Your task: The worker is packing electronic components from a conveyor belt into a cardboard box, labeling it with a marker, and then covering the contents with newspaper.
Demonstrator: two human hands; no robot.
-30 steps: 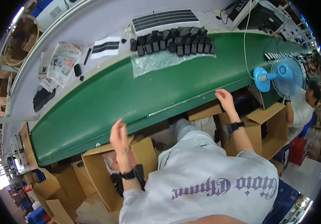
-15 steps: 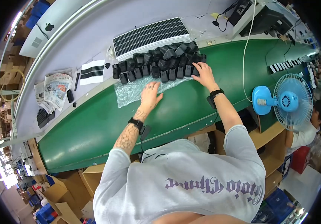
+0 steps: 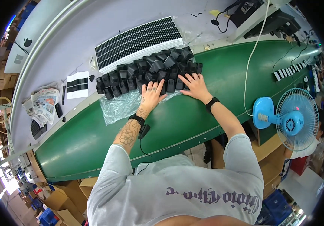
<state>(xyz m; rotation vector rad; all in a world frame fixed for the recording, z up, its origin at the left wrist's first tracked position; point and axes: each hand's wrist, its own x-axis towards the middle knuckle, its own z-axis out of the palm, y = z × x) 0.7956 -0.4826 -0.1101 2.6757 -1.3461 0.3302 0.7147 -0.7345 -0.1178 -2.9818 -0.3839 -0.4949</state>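
A cluster of small black plastic housings (image 3: pixel 131 71) stands in tight rows on the green surface (image 3: pixel 82 135), with more heaped on top at the back. My left hand (image 3: pixel 153 95) rests its spread fingertips against the front row, near the middle. To its right, my right hand (image 3: pixel 196 88) lies with fingers stretched over the front row's right end. Neither hand visibly grips a housing. Under the front of the cluster, a crumpled clear plastic bag (image 3: pixel 118 107) sticks out. Behind the housings lies a stack of white sheets with black rectangular stickers (image 3: pixel 137 40).
A blue fan (image 3: pixel 294 122) stands at right, near a hanging white cable (image 3: pixel 249 71). Newspapers (image 3: pixel 44 103), a pen (image 3: pixel 63 95) and a smaller sticker sheet (image 3: pixel 77 84) lie left. White-and-black pieces (image 3: pixel 288 71) line the far right. Another person (image 3: pixel 301 152) is partly hidden behind the fan.
My right hand has moved left along the front row, closer to my left hand. My left hand has come up against the housings. The view has shifted slightly.
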